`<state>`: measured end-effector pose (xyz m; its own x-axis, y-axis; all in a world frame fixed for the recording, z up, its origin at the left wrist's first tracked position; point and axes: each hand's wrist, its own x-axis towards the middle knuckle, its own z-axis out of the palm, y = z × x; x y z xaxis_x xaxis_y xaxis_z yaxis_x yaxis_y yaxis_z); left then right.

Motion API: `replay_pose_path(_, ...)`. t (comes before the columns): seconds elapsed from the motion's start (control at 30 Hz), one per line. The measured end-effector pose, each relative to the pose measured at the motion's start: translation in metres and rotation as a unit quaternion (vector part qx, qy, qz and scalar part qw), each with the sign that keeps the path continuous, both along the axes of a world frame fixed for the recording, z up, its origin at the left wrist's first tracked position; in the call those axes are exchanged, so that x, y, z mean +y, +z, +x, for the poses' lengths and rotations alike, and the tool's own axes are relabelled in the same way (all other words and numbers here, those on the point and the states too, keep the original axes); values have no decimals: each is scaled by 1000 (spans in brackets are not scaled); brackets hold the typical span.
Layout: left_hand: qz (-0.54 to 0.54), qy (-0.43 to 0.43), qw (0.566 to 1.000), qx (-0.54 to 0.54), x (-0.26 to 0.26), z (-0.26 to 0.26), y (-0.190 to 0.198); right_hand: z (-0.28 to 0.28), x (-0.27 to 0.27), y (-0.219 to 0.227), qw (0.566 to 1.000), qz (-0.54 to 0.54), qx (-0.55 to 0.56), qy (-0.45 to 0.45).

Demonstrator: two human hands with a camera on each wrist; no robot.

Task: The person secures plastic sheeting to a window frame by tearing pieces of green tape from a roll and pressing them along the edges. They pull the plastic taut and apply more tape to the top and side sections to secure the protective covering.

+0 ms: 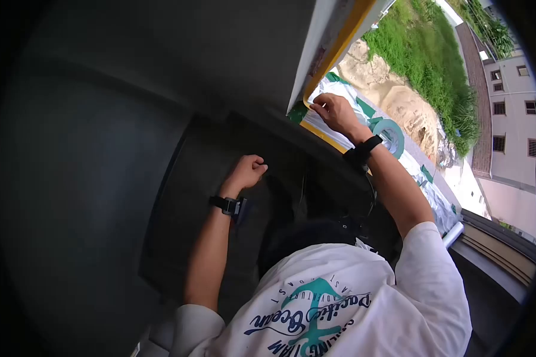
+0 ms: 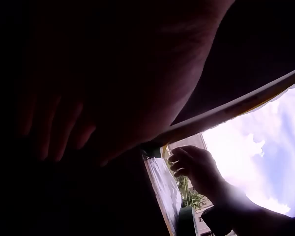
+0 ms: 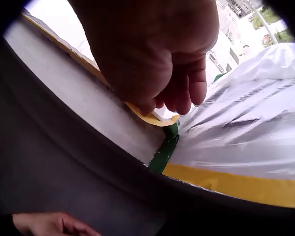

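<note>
My right hand [image 1: 337, 113] is at the corner of a window frame, its fingers curled round the end of a yellow masking tape strip [image 1: 343, 41] that runs along the frame. In the right wrist view the tape's loose end [image 3: 155, 119] bows out just below the fingers. Green tape [image 3: 164, 152] covers the corner beneath. Clear plastic sheeting [image 3: 236, 128] lies beside it over the sill, edged by another yellow tape strip [image 3: 236, 184]. My left hand [image 1: 246, 172] hangs in front of the dark wall, fingers loosely curled and holding nothing.
A green tape roll [image 1: 399, 140] sits on the sheeting beside my right wrist. Outside lie sandy ground [image 1: 408, 107], grass [image 1: 423, 53] and a building [image 1: 512, 113]. A dark wall [image 1: 89, 178] fills the left side. Near my right elbow is a pale tube [image 1: 452, 235].
</note>
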<state>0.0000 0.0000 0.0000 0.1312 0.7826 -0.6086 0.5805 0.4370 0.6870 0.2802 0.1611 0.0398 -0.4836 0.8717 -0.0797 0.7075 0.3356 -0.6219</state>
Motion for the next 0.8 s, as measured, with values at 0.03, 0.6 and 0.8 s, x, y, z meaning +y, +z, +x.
replay_pose_path(0.03,0,23,999,-37,-6,5,-2,6,1,-1,1000,8,-2,-16)
replay_pose_path(0.6,160,316,899,-256,116,128,-52,-41,27,-4,997,69,-32,-4)
replay_pose_path(0.8,139,379,877,-260,131,152,-51,-39,32,-8,994,59,-91,-15)
